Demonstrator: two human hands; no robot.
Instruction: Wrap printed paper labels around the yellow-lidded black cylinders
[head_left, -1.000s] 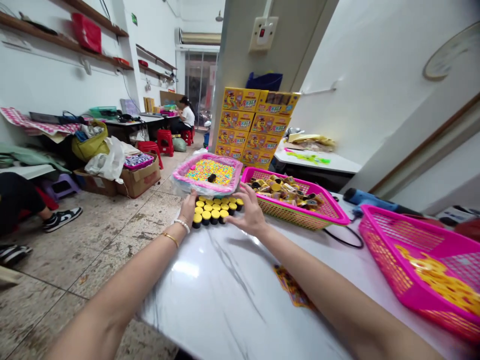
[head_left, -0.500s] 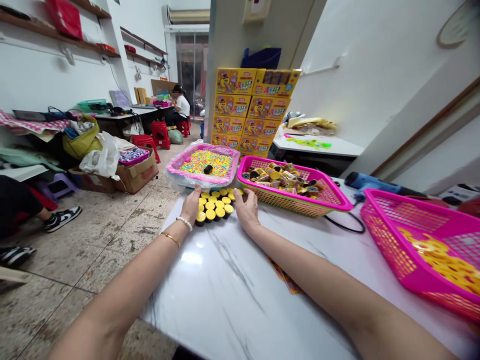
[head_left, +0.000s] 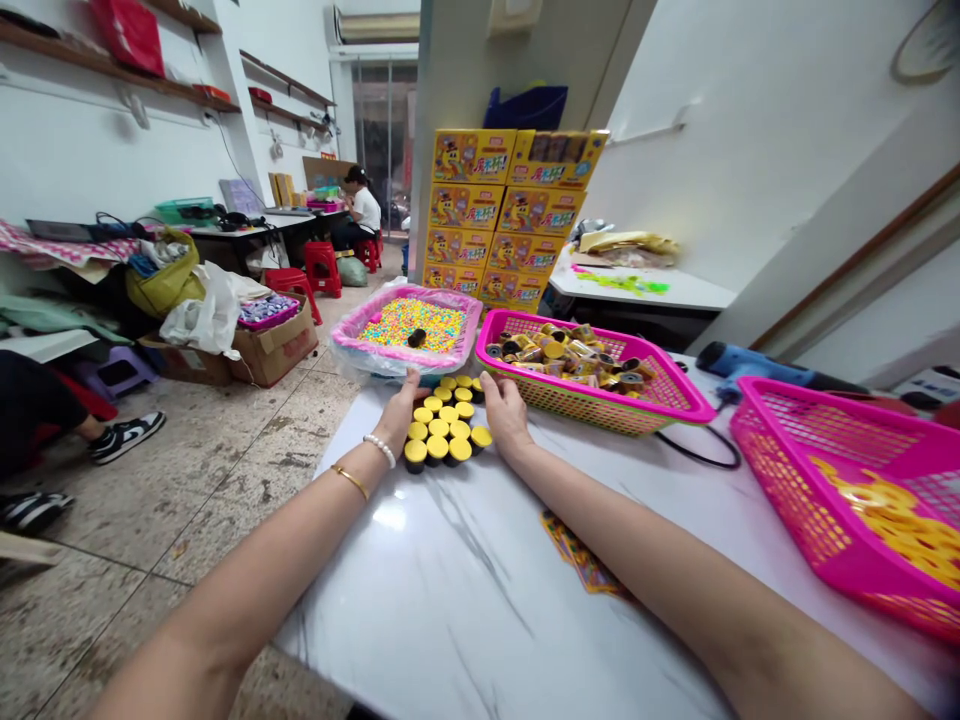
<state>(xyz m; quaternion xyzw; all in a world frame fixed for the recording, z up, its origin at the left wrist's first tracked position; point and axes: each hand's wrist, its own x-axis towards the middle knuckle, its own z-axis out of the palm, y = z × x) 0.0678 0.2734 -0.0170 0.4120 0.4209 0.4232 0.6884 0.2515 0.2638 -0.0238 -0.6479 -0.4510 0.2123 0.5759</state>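
Observation:
A cluster of small black cups with yellow lids (head_left: 438, 428) stands upright on the white marbled table (head_left: 420, 570). My left hand (head_left: 399, 412) lies along the cluster's left side, fingers stretched forward against the cups. On the other side, my right hand (head_left: 505, 408) is open with its fingers extended, near the right edge of the cups. One lidded cup (head_left: 481, 437) sits a little out of line at the right. Behind the cups is a plastic-lined pink tray (head_left: 345, 330) of colourful beads (head_left: 397, 325), with a dark cup (head_left: 416, 338) lying on them.
A pink basket (head_left: 682, 408) of yellow-and-black cups stands right of my hands. Farther right is another pink basket (head_left: 787, 500) with yellow pieces. Printed cards (head_left: 581, 560) lie beside my right forearm. Yellow boxes (head_left: 502, 215) are stacked behind; a person (head_left: 364, 212) sits far back.
Both hands have shifted slightly to the right, and the cluster of cups has moved right and nearer to me. One cup at the right now stands out from the rows.

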